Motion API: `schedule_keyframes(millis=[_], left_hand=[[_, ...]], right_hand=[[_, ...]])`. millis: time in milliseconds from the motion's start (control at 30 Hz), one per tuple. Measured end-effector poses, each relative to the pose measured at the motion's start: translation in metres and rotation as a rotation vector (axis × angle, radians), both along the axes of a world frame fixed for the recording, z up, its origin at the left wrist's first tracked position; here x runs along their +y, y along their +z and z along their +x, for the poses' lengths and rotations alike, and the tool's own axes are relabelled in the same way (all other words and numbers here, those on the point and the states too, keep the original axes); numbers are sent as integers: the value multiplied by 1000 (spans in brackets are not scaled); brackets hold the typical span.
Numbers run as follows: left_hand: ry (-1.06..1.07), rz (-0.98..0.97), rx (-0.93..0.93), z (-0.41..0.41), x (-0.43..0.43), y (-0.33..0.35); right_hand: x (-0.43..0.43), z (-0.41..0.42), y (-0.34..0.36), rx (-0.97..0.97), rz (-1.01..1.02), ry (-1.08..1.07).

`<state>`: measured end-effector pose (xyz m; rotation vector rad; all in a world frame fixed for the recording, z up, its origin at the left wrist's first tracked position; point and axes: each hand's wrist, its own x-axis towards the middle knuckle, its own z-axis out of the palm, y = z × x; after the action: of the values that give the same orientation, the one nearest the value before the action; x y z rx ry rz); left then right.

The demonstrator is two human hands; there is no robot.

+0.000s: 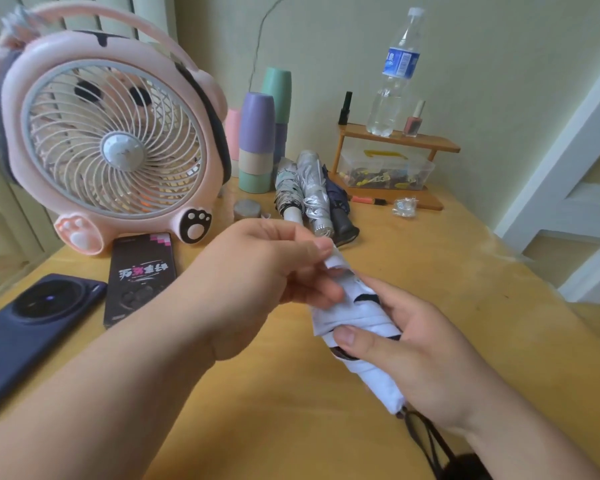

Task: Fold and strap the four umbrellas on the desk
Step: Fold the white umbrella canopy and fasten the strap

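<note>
- White umbrella (357,327): collapsed, canopy wound round the shaft, white cloth with black markings. Held in both hands above the near half of the desk (465,271), not touching it. It lay on a slant, the far end up and to the left, the near end down and to the right.
- Right hand (430,358): wrapped round the middle of the white umbrella, thumb laid across the top of the roll, fingers curled beneath.
- Left hand (257,271): thumb and forefinger pinched a loose white tab of cloth at the umbrella's far end; the other fingers were curled against the roll.
- Dark wrist loop (426,441) hung from the near end, below the right hand.
- Three more umbrellas lay side by side at the back of the desk, handles toward me: patterned umbrella (286,188), silver umbrella (314,192), dark umbrella (340,209). Could not tell if they were strapped.
- Pink fan (111,133) stood at the left; a black box (139,275) and a dark phone (32,327) lay flat before it.
- Stacked cups (257,140) stood behind the three umbrellas.
- A water bottle (394,77) stood on a small wooden shelf (395,140).
</note>
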<state>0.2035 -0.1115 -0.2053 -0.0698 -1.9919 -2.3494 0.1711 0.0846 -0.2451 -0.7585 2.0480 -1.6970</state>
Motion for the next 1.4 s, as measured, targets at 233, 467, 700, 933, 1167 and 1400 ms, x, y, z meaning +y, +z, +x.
schedule_keyframes(millis=[233, 467, 700, 933, 1167, 1400], left_hand=[[86, -140, -6, 2, 1, -4], [96, -142, 33, 0, 9, -13], [93, -280, 108, -2, 12, -19], [109, -345, 120, -1, 13, -19], [222, -258, 17, -7, 16, -29], [-8, 4, -86, -15, 10, -38]], right_hand=[[0, 0, -4, -58, -108, -13], [3, 1, 2, -97, -160, -27], [4, 2, 4, -121, -179, -14], [6, 2, 4, -72, -184, -7], [5, 3, 3, -40, -196, 0], [10, 2, 3, -74, -165, 107]])
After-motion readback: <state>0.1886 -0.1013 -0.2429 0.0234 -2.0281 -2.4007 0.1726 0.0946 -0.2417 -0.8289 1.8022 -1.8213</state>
